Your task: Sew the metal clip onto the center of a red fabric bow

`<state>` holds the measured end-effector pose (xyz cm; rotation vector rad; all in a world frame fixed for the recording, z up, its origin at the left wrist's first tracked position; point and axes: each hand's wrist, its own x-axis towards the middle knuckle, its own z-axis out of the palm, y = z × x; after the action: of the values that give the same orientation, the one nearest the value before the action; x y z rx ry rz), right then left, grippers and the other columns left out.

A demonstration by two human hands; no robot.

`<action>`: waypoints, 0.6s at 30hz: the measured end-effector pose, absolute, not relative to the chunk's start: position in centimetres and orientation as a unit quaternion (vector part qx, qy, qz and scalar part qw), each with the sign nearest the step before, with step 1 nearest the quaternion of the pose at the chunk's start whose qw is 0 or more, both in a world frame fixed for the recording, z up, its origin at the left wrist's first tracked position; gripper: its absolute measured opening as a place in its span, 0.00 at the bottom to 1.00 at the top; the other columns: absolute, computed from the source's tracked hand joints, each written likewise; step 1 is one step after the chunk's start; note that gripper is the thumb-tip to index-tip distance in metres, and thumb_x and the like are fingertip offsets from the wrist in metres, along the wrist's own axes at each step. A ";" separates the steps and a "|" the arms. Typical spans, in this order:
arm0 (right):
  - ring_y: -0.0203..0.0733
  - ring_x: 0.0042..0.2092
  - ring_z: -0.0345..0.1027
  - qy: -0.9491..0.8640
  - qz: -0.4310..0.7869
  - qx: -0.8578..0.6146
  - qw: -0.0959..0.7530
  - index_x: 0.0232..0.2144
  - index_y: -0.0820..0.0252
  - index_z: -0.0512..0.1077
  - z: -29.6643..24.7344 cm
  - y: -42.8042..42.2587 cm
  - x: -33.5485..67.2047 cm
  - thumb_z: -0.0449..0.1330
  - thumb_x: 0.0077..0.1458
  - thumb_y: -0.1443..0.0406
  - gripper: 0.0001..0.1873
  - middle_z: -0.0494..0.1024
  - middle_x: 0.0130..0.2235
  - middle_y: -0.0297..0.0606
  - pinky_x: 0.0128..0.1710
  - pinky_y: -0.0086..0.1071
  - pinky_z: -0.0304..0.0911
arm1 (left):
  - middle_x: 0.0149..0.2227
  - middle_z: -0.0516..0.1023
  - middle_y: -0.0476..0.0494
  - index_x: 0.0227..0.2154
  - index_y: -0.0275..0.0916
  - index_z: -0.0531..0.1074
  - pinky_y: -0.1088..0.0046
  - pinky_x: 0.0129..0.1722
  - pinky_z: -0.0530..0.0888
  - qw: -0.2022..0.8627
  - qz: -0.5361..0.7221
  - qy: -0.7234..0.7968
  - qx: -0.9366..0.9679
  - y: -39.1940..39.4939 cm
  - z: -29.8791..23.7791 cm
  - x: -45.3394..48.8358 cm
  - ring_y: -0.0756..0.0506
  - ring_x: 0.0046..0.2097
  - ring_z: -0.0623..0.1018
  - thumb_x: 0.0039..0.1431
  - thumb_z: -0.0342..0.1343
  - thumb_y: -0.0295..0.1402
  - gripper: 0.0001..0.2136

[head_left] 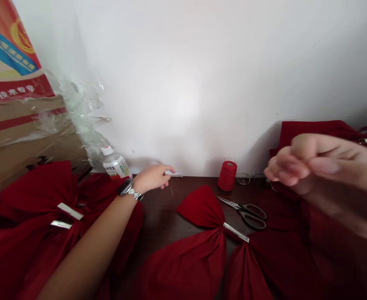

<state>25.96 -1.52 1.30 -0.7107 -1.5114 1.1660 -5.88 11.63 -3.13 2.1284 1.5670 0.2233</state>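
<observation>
My left hand, with a watch and a bracelet on the wrist, reaches to the back of the table. Its fingers close about a small white object by the wall; its kind is unclear. Close to the camera on the right, my right hand is raised, thumb and fingers pinched together. Whatever the pinch may hold is too small to see. Below, between the hands, lies a dark red fabric bow with a silver metal hair clip across its gathered middle.
Scissors lie behind the bow. A red thread spool with pins or needles in its top stands by glasses. More red bows with clips pile up at left, near a bottle and a plastic-wrapped box. Red fabric sits at right.
</observation>
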 end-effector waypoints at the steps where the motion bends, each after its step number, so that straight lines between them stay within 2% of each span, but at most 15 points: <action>1: 0.34 0.33 0.66 -0.618 0.523 -0.279 0.515 0.24 0.57 0.70 1.6 -1.3 24.5 0.63 0.53 0.60 0.10 0.70 0.27 0.36 0.33 0.27 0.63 | 0.32 0.80 0.43 0.46 0.37 0.70 0.73 0.31 0.74 0.279 0.153 0.537 0.781 10.7 -2.4 -5.4 0.46 0.32 0.79 0.57 0.47 0.33 0.15; 3: 0.31 0.33 0.65 -0.620 0.563 -0.282 0.468 0.24 0.58 0.70 1.4 -0.9 22.3 0.63 0.53 0.62 0.09 0.71 0.27 0.34 0.32 0.24 0.60 | 0.41 0.78 0.41 0.45 0.38 0.70 0.71 0.43 0.74 0.396 0.267 0.426 0.768 8.4 -1.3 -4.0 0.45 0.45 0.78 0.59 0.50 0.34 0.13; 5: 0.30 0.33 0.65 -0.636 0.573 -0.292 0.427 0.25 0.60 0.70 0.6 -0.5 21.2 0.62 0.54 0.63 0.09 0.72 0.28 0.34 0.33 0.24 0.59 | 0.47 0.76 0.40 0.46 0.39 0.70 0.67 0.51 0.72 0.521 0.339 0.308 0.720 5.8 -0.7 -2.1 0.44 0.52 0.74 0.61 0.50 0.34 0.12; 7: 0.30 0.33 0.64 -0.652 0.571 -0.293 0.404 0.25 0.62 0.70 -0.4 0.0 20.7 0.62 0.54 0.64 0.08 0.73 0.28 0.34 0.34 0.24 0.59 | 0.46 0.75 0.42 0.45 0.39 0.69 0.67 0.54 0.70 0.605 0.333 0.245 0.680 3.6 -0.9 -0.4 0.46 0.51 0.75 0.62 0.50 0.33 0.10; 9: 0.30 0.31 0.63 -0.668 0.566 -0.288 0.388 0.25 0.63 0.70 -1.1 0.3 20.6 0.62 0.54 0.65 0.08 0.73 0.27 0.34 0.32 0.24 0.59 | 0.44 0.75 0.44 0.43 0.39 0.69 0.66 0.54 0.70 0.640 0.322 0.229 0.659 2.3 -1.4 0.8 0.48 0.47 0.76 0.62 0.50 0.31 0.08; 12: 0.28 0.27 0.62 -0.684 0.566 -0.281 0.366 0.25 0.64 0.69 -1.2 0.4 20.4 0.61 0.54 0.66 0.08 0.72 0.27 0.34 0.28 0.23 0.59 | 0.36 0.76 0.45 0.39 0.38 0.67 0.68 0.46 0.74 0.680 0.301 0.230 0.628 1.9 -2.0 1.2 0.49 0.38 0.78 0.63 0.49 0.34 0.06; 14: 0.28 0.26 0.62 -0.687 0.565 -0.287 0.355 0.25 0.64 0.68 -1.0 0.4 20.5 0.61 0.53 0.67 0.08 0.73 0.27 0.34 0.25 0.22 0.58 | 0.31 0.75 0.47 0.38 0.38 0.66 0.74 0.34 0.74 0.670 0.277 0.255 0.640 2.1 -1.9 1.0 0.53 0.28 0.75 0.63 0.49 0.37 0.08; 16: 0.28 0.26 0.62 -0.690 0.559 -0.299 0.349 0.25 0.64 0.69 -0.8 0.5 20.6 0.62 0.52 0.66 0.08 0.73 0.26 0.35 0.24 0.22 0.58 | 0.29 0.74 0.49 0.37 0.38 0.68 0.79 0.24 0.67 0.617 0.266 0.294 0.679 2.2 -1.5 0.7 0.56 0.23 0.68 0.62 0.51 0.38 0.09; 18: 0.28 0.25 0.62 -0.694 0.549 -0.309 0.347 0.25 0.64 0.69 -0.8 0.5 20.7 0.63 0.52 0.66 0.08 0.73 0.26 0.35 0.23 0.21 0.58 | 0.28 0.74 0.48 0.35 0.37 0.70 0.80 0.23 0.66 0.541 0.266 0.329 0.727 2.1 -0.9 0.6 0.55 0.25 0.68 0.60 0.53 0.38 0.09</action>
<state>20.75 0.54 -0.77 -0.8018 -1.8005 1.4250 0.55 2.06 -0.89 1.7280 0.7817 0.6322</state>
